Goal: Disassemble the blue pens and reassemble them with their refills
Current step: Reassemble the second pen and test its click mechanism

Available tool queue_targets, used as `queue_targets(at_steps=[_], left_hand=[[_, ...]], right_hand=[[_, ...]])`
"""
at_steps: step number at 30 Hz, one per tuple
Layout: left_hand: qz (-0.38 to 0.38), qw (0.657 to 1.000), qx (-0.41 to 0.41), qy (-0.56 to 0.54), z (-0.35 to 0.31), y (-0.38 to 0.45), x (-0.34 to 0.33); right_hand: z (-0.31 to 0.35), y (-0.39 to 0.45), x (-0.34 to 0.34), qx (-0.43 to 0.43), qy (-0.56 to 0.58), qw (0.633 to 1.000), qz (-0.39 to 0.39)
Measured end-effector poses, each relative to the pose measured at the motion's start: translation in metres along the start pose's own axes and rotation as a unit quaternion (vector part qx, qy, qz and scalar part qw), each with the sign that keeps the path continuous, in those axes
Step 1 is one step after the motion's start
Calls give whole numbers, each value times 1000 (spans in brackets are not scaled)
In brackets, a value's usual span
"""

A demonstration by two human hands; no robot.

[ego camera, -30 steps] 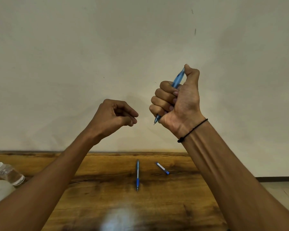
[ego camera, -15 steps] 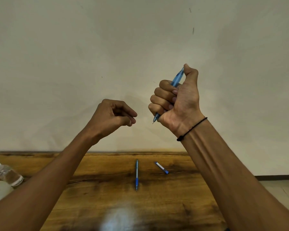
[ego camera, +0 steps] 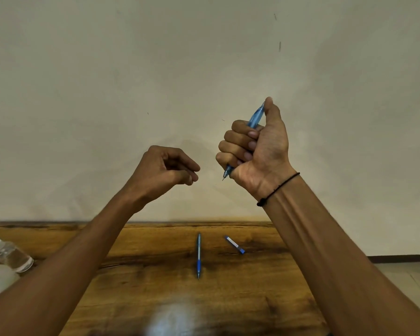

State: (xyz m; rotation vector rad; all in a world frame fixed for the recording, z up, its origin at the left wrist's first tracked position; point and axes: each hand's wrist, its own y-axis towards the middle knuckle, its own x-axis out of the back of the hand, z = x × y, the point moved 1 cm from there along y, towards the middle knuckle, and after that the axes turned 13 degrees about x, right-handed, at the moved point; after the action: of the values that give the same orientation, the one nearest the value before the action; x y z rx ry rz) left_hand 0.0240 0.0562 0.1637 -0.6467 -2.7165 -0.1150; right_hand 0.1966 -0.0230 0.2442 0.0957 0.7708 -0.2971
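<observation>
Blue pen (ego camera: 254, 121) in fist of right hand (ego camera: 257, 151), raised above bench (ego camera: 143, 275), tip down-left, thumb on top end. Left hand (ego camera: 166, 169) just beside, fingers curled loosely w/ nothing visible inside. On bench: 2nd pen (ego camera: 198, 255) lying flat, near it a short blue-capped piece (ego camera: 235, 244), maybe a pen part. Clear bottle (ego camera: 9, 254) at left edge.

pen (ego camera: 198, 255) on table (ego camera: 264, 287), cap (ego camera: 234, 244) right
</observation>
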Motion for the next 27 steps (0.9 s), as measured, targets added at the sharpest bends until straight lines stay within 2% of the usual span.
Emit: queue_targets(at_steps=[7,12,14,16,18,21,23,27], left_hand=[[103,990,27,-89,-11,-6,-15],[100,991,30,-80,-6,-5,-26],[104,991,35,-77,-4,-4,-26],[105,992,42,-63,-2,-3,-25],[113,992,49,-22,1,-3,-25],[134,988,52,59,4,-3,-27],[129,985,58,100,6,-2,-28],[64,981,52,175,14,3,-23]], right_hand=[[-21,8,11,40,-35,998,-16],[-35,7,18,70,-105,992,-20],[-37,9,22,85,-182,979,-21],[-36,10,27,124,-314,941,-28],[-34,10,32,179,-431,884,-38],[-36,8,44,224,-542,810,-21],[-41,8,55,197,-582,789,-15],[-55,15,82,113,-639,760,-22]])
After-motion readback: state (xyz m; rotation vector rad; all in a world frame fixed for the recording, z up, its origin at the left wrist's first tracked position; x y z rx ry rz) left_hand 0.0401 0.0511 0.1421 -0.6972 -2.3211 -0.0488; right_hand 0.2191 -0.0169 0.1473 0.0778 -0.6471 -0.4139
